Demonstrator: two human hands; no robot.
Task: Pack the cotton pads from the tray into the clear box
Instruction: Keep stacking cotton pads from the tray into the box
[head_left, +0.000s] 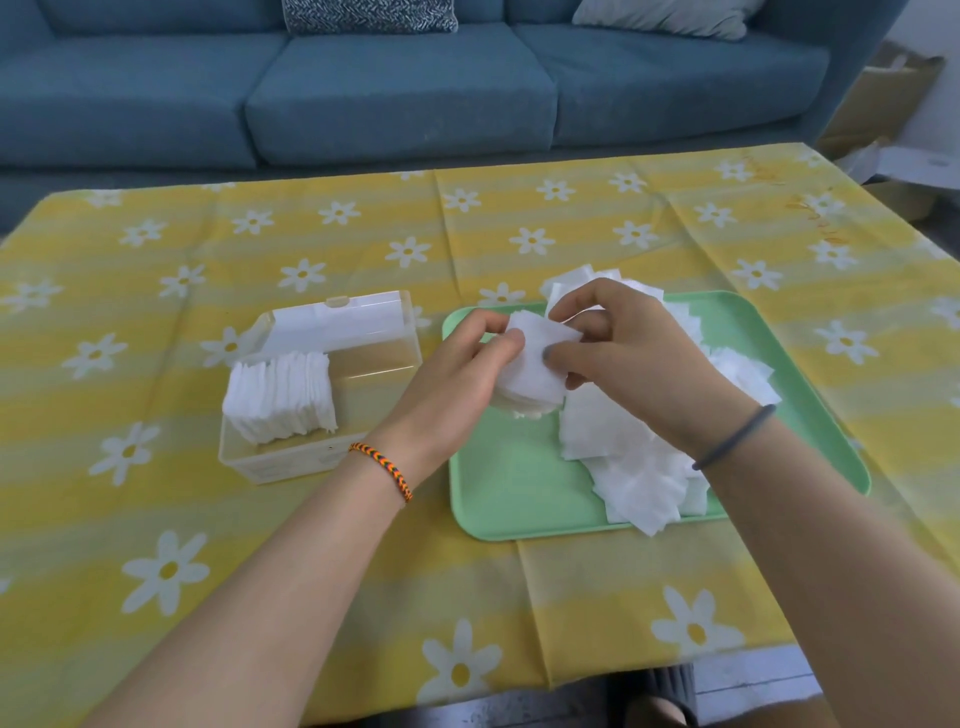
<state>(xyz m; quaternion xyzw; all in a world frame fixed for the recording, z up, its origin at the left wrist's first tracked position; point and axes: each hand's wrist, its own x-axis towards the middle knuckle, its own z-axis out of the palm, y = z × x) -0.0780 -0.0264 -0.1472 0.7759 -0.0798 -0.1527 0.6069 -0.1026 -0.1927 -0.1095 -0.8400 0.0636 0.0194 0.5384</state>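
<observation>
While both hands hover over the tray's left edge, the left hand (457, 374) and right hand (623, 353) clamp their curled fingers on a small stack of cotton pads (535, 369), soft, white and squarish, held roughly flat. More loose pads (639, 467) lie heaped along the right side of the smooth mint-green tray (514, 499). Left of the tray, the clear box (363, 384), rigid plastic with its lid raised, holds a row of pads (280, 400) standing on edge at its left end, its long axis running along the table's near edge.
</observation>
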